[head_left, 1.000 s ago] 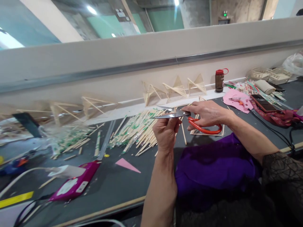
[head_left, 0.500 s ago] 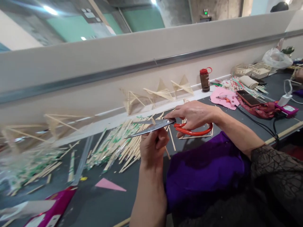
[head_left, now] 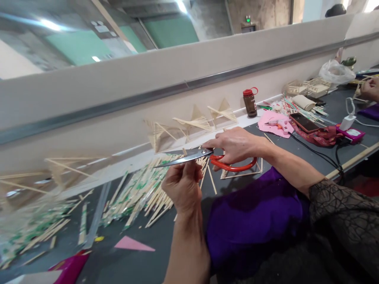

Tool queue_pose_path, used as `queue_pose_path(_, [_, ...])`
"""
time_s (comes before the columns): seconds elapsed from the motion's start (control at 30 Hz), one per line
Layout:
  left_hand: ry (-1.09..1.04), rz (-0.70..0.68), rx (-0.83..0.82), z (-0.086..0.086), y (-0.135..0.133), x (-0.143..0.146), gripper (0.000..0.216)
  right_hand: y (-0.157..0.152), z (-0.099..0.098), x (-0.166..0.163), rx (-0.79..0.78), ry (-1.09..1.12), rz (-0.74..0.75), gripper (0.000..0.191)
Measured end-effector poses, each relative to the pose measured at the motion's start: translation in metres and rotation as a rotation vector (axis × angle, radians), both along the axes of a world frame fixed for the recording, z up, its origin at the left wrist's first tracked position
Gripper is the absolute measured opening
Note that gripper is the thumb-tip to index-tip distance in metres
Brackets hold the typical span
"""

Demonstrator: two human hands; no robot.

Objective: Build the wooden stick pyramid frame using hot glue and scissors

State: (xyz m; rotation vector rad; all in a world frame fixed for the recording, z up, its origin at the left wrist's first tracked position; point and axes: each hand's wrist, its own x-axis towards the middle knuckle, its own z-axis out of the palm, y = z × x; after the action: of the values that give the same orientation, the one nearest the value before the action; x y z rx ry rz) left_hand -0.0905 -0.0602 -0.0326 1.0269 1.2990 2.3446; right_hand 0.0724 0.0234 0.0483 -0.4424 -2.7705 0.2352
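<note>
My right hand grips the red handles of a pair of scissors, whose steel blades point left and look closed. My left hand is held up just under the blades, fingers pinched on a thin wooden stick whose end shows at the blades. Below both hands lies a heap of wooden chopsticks in green-printed wrappers on the dark table. A flat square frame of sticks lies under my right hand.
Stick-built triangular models lean on the white wall. A brown bottle with a red lid, a pink cloth with a glue gun, a phone and cables lie to the right. Purple cloth covers my lap. Another person's hand is far right.
The view has swung right, so the table's things sit further left. My hands with the scissors have dropped slightly; the blades, apart a second ago, now look closed.
</note>
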Motion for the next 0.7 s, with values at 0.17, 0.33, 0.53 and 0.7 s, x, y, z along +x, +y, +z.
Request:
queue_pose_path(0.17, [0.028,0.094,-0.005,0.002,-0.001,0.004,0.040,0.002,0.001,0.001,-0.030,-0.021,0.014,0.038])
queue_pose_path(0.33, [-0.020,-0.039,-0.083,0.007,-0.007,0.004,0.041,0.008,0.001,0.005,-0.018,-0.002,0.046,0.037])
queue_pose_path(0.53, [-0.100,-0.493,-0.104,0.002,-0.014,-0.014,0.038,0.008,0.007,0.010,-0.065,-0.016,0.114,0.045])
queue_pose_path(0.7, [-0.162,-0.777,-0.091,-0.006,-0.017,-0.028,0.032,0.003,0.009,0.013,-0.052,0.000,0.160,0.044])
